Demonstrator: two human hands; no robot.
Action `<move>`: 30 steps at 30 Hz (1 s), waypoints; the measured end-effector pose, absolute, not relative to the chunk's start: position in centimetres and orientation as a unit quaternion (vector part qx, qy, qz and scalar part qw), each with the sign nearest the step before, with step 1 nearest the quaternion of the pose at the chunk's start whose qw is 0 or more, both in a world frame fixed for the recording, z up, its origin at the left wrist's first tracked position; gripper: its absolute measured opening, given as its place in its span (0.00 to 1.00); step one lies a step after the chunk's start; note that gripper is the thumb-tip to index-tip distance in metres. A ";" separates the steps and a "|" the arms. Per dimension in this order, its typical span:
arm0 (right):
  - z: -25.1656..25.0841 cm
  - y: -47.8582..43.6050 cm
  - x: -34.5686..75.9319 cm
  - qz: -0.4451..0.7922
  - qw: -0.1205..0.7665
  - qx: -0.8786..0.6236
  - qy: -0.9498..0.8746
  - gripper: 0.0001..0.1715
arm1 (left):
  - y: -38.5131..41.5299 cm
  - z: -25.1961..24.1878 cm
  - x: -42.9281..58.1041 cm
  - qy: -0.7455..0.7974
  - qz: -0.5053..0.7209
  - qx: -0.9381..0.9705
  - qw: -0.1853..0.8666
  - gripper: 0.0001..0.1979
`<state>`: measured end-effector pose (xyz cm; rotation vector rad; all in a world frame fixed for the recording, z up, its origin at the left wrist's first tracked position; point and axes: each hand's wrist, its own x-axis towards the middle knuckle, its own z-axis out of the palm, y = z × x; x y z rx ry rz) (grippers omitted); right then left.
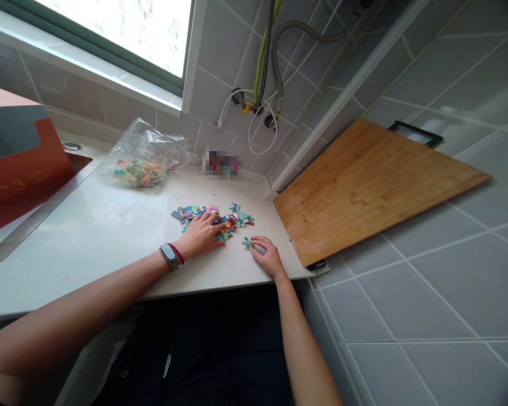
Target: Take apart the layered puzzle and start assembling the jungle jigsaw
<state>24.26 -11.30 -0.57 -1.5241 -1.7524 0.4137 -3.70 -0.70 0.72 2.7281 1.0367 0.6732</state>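
Several colourful jigsaw pieces (237,216) lie in a loose cluster on the white countertop (101,225). My left hand (201,234), a watch on its wrist, rests flat on the cluster with fingers stretched out over the pieces. My right hand (267,256) lies just to the right, fingers curled, its fingertips touching a single small piece (248,243) that sits apart from the cluster.
A clear plastic bag (146,152) with more pieces lies at the back of the counter. A red-brown board (21,175) leans over the sink at left. A wooden cutting board (364,180) leans against the tiled wall at right. Hoses hang from the wall behind.
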 end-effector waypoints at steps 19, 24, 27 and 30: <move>-0.3 -11.4 24.1 0.172 0.395 -0.601 -0.673 0.12 | 0.2 0.2 -4.2 0.403 0.227 0.884 0.064 0.25; -0.1 -11.5 24.1 0.181 0.389 -0.603 -0.673 0.12 | 0.6 0.2 -4.7 0.356 0.222 0.905 0.070 0.24; 0.0 -11.6 23.9 0.184 0.390 -0.601 -0.674 0.12 | 0.2 0.8 -4.6 0.301 0.229 0.922 0.079 0.25; 0.1 -11.7 23.8 0.189 0.392 -0.597 -0.674 0.12 | -0.7 1.1 -4.0 0.244 0.224 0.940 0.078 0.28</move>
